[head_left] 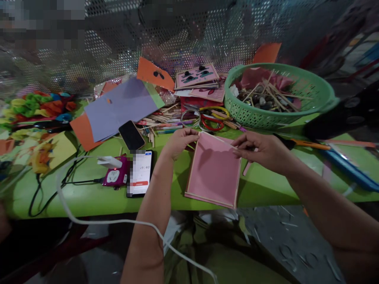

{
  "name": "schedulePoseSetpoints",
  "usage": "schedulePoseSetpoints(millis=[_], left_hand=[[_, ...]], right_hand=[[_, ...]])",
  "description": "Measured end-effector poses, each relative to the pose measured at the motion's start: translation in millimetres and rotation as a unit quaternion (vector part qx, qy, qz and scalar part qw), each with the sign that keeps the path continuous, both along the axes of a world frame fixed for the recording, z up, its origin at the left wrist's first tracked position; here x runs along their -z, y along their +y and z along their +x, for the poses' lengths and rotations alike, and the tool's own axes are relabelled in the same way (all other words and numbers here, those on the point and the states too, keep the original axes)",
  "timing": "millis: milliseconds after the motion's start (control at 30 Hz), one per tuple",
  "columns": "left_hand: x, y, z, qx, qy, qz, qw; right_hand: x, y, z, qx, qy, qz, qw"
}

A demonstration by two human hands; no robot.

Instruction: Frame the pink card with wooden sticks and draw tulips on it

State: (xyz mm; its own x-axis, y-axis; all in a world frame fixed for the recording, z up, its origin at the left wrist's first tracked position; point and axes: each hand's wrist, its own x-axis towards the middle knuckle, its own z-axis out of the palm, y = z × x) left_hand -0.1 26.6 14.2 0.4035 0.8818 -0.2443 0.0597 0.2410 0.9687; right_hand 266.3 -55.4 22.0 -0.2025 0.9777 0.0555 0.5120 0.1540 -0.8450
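A pink card (213, 173) with thin wooden sticks along its edges lies at the front edge of the green table. My left hand (182, 142) pinches its upper left corner, where one end of the top stick (217, 139) sits. At the upper right corner, my right hand (251, 148) is closed, with thumb and finger pressed on the card and the stick's other end. A short pink strip (246, 168) pokes out below the right fingers. Part of another pink piece shows behind the top edge.
A green basket (274, 118) of sticks and pebbles stands behind my right hand. Scissors (213, 122), pens and loose sticks lie behind the card. Two phones (132, 135), a purple power socket (114, 176) and coloured paper (118, 106) are leftward. A white cable (112, 222) crosses my left forearm.
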Motion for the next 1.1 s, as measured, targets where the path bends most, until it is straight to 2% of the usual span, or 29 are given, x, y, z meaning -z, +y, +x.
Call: schedulePoseSetpoints(millis=[200,333,467,600,667,967,1100], left_hand=[[0.2,-0.2,-1.2,-0.001,0.001,0.000,1.000],[0.0,-0.2,-0.8,-0.002,0.003,-0.006,1.000],[-0.2,0.7,-0.8,-0.009,0.006,-0.003,1.000],[-1.9,1.3,-0.1,-0.014,0.000,0.001,1.000],[-3.2,1.6,0.5,-0.013,-0.001,-0.001,1.000],[-2.5,0.8,2.3,-0.010,0.010,0.004,1.000],[-3.3,-1.6,3.9,-0.014,-0.008,-0.009,1.000]], right_hand=[[-0.7,0.9,0.4,-0.007,-0.024,0.013,1.000],[-0.5,2.5,-1.5,0.002,-0.005,0.013,1.000],[-7.0,4.7,-4.9,0.028,0.098,-0.005,0.995],[-16.3,10.2,-5.5,0.068,0.248,-0.006,0.966],[-19.1,13.5,-4.1,0.084,0.293,0.002,0.953],[-21.7,15.3,-10.6,0.102,0.339,0.051,0.934],[-16.7,16.6,-22.6,0.070,0.337,0.054,0.937]])
